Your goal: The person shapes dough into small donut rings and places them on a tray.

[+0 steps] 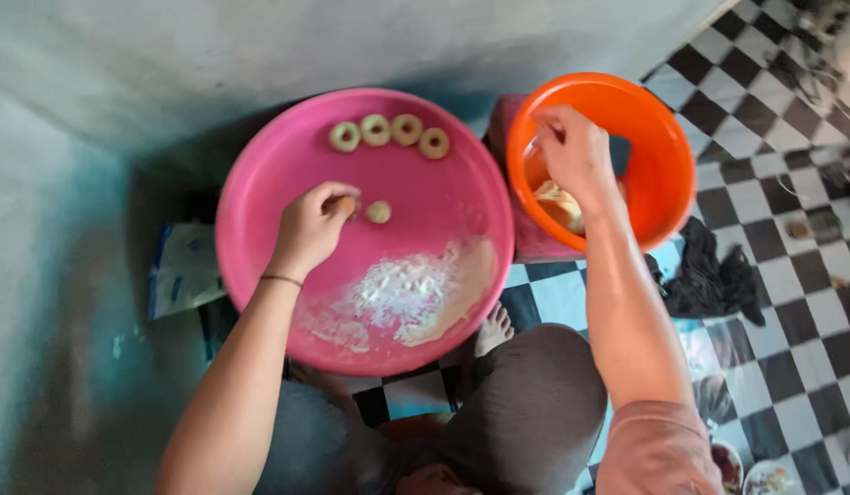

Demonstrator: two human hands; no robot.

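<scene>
While the left hand (310, 225), fingers pinched together on a small dough piece (350, 204) mid-frame over the pink tray (260, 183), and the right hand (576, 151), fingers curled closed, works dough in the orange bowl (663, 174), the unsteadied bowl risks tipping.

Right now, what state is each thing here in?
Pink tray: flat, floured near its front edge.
Dough rings: four, shaped, in a row.
Dough ball: round, no hole.
Orange bowl: holds pale dough.
Left hand: pinching a small dough piece.
Right hand: reaching into the bowl.
</scene>
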